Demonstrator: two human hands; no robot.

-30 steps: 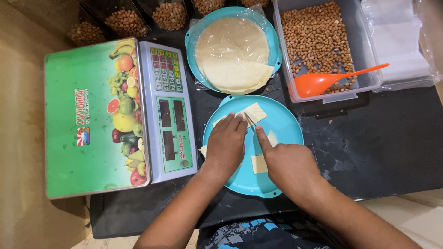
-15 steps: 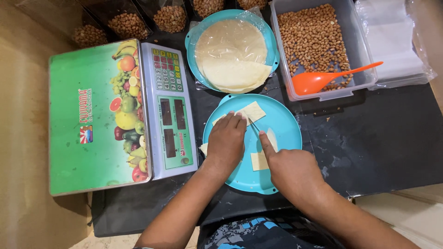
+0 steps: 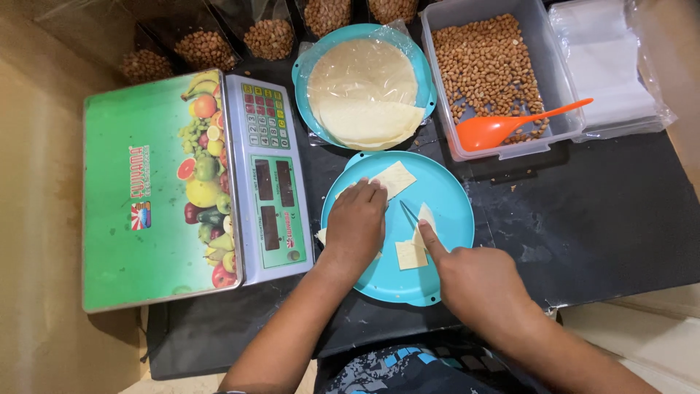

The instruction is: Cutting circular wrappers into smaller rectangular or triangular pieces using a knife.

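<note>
On the near blue plate (image 3: pixel 445 197) the left hand (image 3: pixel 355 226) lies flat, palm down, pressing on a pale sheet of thin wrapper, part of which shows as a squarish piece (image 3: pixel 394 179) beyond the fingertips. The right hand (image 3: pixel 477 281) is clenched around a knife (image 3: pixel 410 214), its forefinger stretched along the back of the thin blade, whose tip lies on the plate between the two hands. Just beside the blade lie small cut wrapper squares (image 3: pixel 410 255), touching the plate near the right forefinger. Farther away stands a second blue plate (image 3: pixel 302 69) carrying a stack of round wrappers (image 3: pixel 361 91) under clear film. To the right of it is a clear plastic tub of peanuts (image 3: pixel 488 66) with an orange spoon (image 3: pixel 510 125) resting across its near rim, and a pile of clear plastic bags (image 3: pixel 609 66) farther right. On the left of the dark table (image 3: pixel 598 219) sits a green digital scale (image 3: pixel 182 190) printed with fruit, and small bags of peanuts (image 3: pixel 208 47) stand along the far edge.
</note>
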